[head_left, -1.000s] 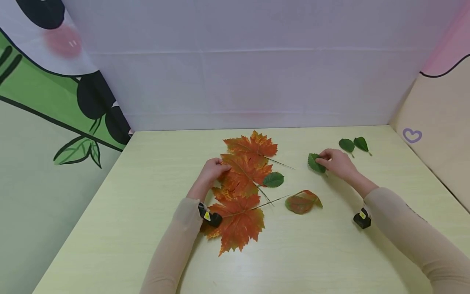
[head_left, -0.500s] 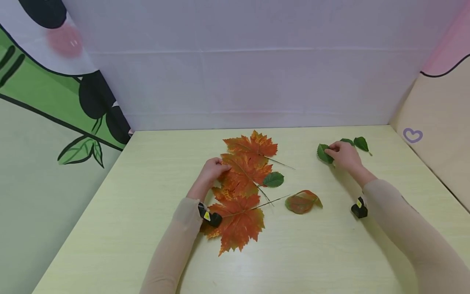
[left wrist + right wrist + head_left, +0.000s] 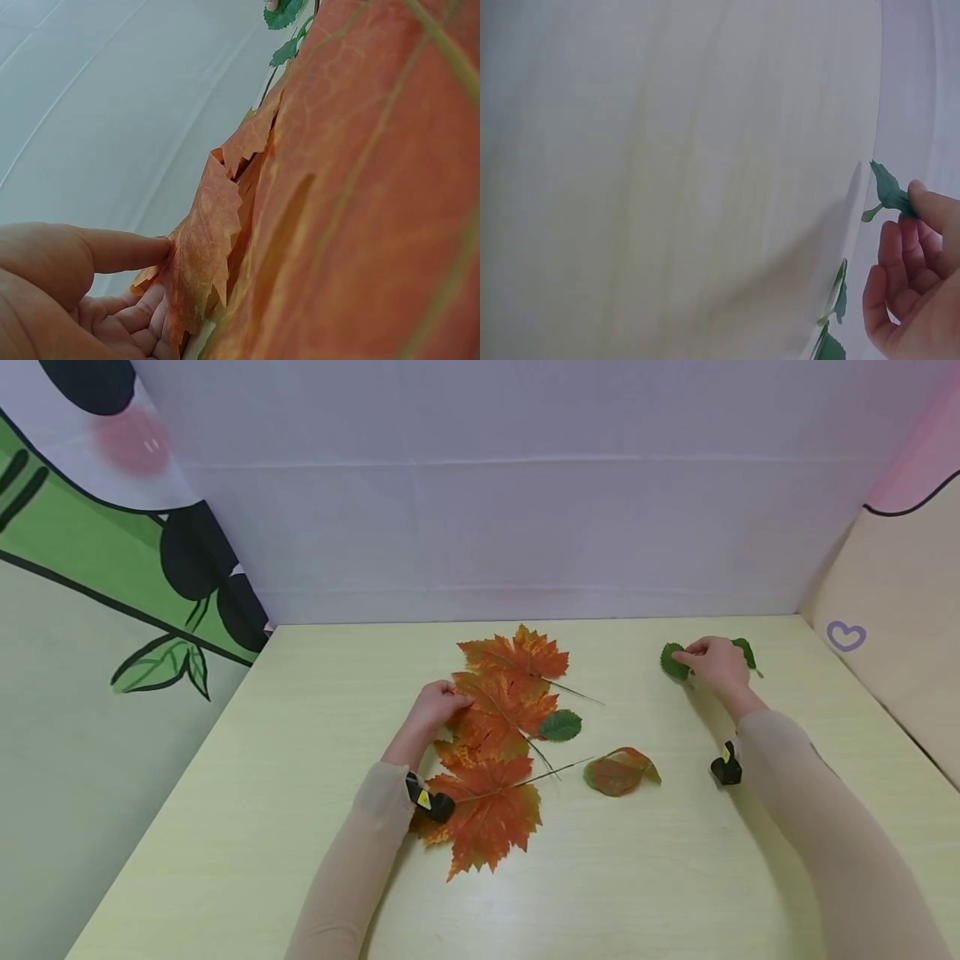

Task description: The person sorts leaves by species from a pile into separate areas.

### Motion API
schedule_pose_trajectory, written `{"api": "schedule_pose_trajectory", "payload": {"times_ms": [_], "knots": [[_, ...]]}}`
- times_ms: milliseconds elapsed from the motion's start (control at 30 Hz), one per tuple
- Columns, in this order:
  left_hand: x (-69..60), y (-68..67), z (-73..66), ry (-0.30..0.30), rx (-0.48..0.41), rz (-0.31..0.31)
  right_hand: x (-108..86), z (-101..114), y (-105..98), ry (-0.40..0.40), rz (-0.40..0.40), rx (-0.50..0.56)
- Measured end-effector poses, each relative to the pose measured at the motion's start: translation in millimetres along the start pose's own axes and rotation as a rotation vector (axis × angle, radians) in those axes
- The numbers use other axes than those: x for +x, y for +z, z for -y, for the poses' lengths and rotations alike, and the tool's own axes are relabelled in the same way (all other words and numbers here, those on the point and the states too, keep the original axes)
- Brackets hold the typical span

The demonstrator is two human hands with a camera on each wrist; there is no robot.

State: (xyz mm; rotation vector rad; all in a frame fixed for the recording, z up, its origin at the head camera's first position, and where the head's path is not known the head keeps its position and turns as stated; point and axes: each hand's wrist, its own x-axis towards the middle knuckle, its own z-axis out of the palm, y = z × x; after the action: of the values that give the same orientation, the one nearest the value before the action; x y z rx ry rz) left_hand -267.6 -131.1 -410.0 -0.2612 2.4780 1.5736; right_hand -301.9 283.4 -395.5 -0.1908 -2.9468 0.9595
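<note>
My left hand [image 3: 432, 707] pinches the left edge of the middle orange maple leaf [image 3: 491, 714]; in the left wrist view the thumb and fingers [image 3: 131, 251] hold that leaf's rim [image 3: 201, 240]. At the back right, my right hand [image 3: 718, 667] pinches a green leaf [image 3: 674, 661] between thumb and fingers, also seen in the right wrist view, where the leaf [image 3: 889, 189] is held above the table. Behind this hand one green leaf [image 3: 745, 652] is partly visible, another hidden in the head view; both lie low in the right wrist view.
Orange leaves overlap in a column, one at the back [image 3: 517, 656] and one in front [image 3: 491, 810]. A small green leaf [image 3: 560, 725] touches the middle one. A reddish-green curled leaf [image 3: 621, 772] lies right of the front stem. A pale backdrop [image 3: 525, 543] stands behind the table.
My right hand has moved right and toward the back with its green leaf, and now covers one of the two leaves there. The left hand has stayed in place.
</note>
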Motion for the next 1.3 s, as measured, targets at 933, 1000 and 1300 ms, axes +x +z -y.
{"api": "schedule_pose_trajectory", "payload": {"times_ms": [933, 1000, 1300], "knots": [[-2.7, 1.4, -1.5, -0.012, -0.016, 0.014, 16.4, -19.6, -10.2, 0.178, -0.017, -0.123], [-3.4, 1.1, -2.4, -0.013, -0.023, 0.020, 17.0, -20.0, -9.2, 0.182, -0.009, -0.137], [-3.2, -2.6, -4.3, -0.003, -0.020, 0.022, 22.5, -20.7, -6.9, 0.151, -0.024, -0.175]]}}
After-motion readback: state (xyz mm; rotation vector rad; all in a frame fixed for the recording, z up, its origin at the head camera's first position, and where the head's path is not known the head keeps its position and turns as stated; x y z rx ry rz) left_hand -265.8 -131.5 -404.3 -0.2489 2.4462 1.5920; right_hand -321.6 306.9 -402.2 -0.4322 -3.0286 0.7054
